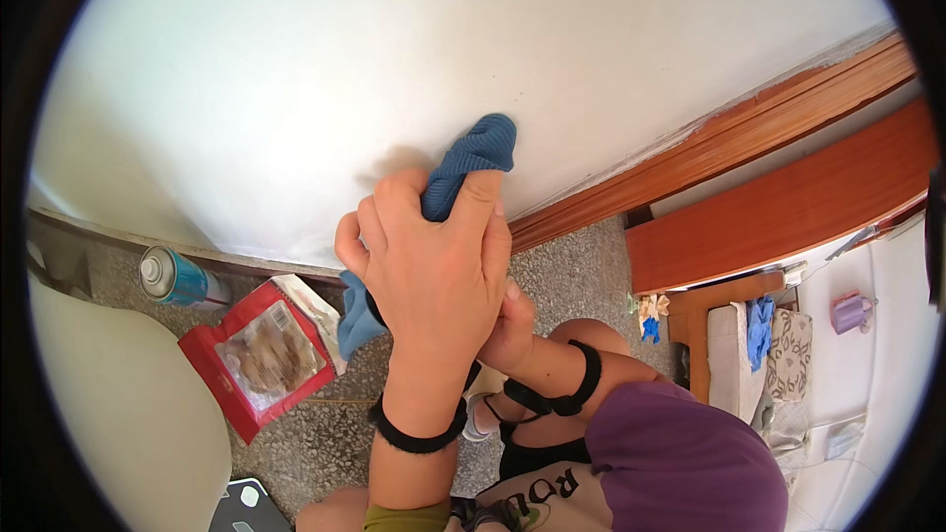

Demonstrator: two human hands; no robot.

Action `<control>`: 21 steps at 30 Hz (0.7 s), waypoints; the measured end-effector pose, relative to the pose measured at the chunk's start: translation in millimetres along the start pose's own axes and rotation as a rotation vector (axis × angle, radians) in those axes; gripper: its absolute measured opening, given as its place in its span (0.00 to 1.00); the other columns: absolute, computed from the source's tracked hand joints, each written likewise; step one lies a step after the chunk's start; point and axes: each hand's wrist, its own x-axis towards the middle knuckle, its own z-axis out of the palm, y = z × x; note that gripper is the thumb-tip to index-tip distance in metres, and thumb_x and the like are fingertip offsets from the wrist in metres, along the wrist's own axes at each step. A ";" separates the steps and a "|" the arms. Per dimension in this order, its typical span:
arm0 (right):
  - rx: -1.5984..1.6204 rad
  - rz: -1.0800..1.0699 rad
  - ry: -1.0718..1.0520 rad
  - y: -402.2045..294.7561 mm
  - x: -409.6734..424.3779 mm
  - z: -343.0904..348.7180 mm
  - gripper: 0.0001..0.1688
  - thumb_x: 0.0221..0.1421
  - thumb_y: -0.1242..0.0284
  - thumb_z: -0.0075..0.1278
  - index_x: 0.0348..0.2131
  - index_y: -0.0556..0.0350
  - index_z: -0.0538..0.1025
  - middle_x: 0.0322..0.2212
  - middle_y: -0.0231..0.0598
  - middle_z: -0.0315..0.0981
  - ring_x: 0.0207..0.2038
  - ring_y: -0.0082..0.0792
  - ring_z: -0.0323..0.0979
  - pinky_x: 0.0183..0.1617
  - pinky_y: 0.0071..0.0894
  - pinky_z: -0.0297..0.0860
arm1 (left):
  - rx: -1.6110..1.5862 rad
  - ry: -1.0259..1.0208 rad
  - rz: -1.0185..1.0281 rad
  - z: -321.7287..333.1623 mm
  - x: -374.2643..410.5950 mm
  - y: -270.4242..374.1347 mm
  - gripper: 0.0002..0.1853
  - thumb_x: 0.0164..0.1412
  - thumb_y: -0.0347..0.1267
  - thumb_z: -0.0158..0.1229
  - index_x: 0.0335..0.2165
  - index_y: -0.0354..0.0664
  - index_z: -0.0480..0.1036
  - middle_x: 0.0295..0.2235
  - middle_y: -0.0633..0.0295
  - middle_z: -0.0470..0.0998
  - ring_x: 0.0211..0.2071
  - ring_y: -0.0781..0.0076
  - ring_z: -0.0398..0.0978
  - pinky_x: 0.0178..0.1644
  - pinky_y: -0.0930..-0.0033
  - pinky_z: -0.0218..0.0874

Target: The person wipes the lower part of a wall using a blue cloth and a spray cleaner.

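My left hand [436,273] grips a ribbed blue cloth [480,148], its fingers curled around the bunched fabric. The cloth's folded tip lies against the white wall [332,103], close to a few small dark specks. Another fold of blue cloth hangs below the left hand, beside a dark thing mostly hidden by it. Behind the left hand and wrist is my right hand [514,329], its thumb raised. The right fingers are covered by the left hand, so what they hold does not show.
A blue spray can [177,277] and a red-and-white package with a clear window [270,355] rest on the terrazzo floor [576,266]. A brown wooden frame [709,140] edges the wall. At left stands a pale rounded object [126,391]; a black item [247,510] lies below.
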 end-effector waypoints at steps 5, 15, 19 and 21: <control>0.102 -0.128 -0.120 -2.0 -9.2 12.4 0.42 0.57 0.45 0.31 0.55 0.62 0.62 0.52 0.42 0.65 0.54 0.33 0.64 0.57 0.37 0.62 | -0.056 -0.006 0.030 -5.2 18.6 6.6 0.16 0.48 0.36 0.58 0.40 0.63 0.76 0.36 0.61 0.64 0.38 0.61 0.64 0.49 0.53 0.47; -0.054 -0.104 -0.028 -3.1 1.7 13.2 0.38 0.59 0.48 0.32 0.54 0.62 0.64 0.51 0.42 0.66 0.53 0.31 0.65 0.56 0.34 0.63 | -0.035 0.018 0.048 -8.7 22.7 4.7 0.18 0.47 0.35 0.58 0.40 0.63 0.77 0.35 0.61 0.64 0.37 0.62 0.64 0.50 0.53 0.47; -0.185 -0.213 -0.026 -3.9 24.6 17.7 0.37 0.60 0.50 0.33 0.53 0.63 0.64 0.50 0.42 0.66 0.53 0.31 0.65 0.55 0.34 0.64 | -0.058 -0.029 0.012 -10.1 16.8 6.0 0.18 0.47 0.34 0.58 0.40 0.63 0.77 0.35 0.62 0.64 0.37 0.62 0.64 0.50 0.54 0.47; -0.285 -0.247 -0.033 -12.7 28.4 20.6 0.36 0.61 0.50 0.33 0.53 0.63 0.64 0.50 0.42 0.66 0.52 0.30 0.65 0.55 0.33 0.64 | -0.035 -0.027 0.025 -6.5 7.4 2.7 0.18 0.47 0.34 0.58 0.41 0.63 0.77 0.35 0.62 0.64 0.37 0.62 0.64 0.49 0.54 0.47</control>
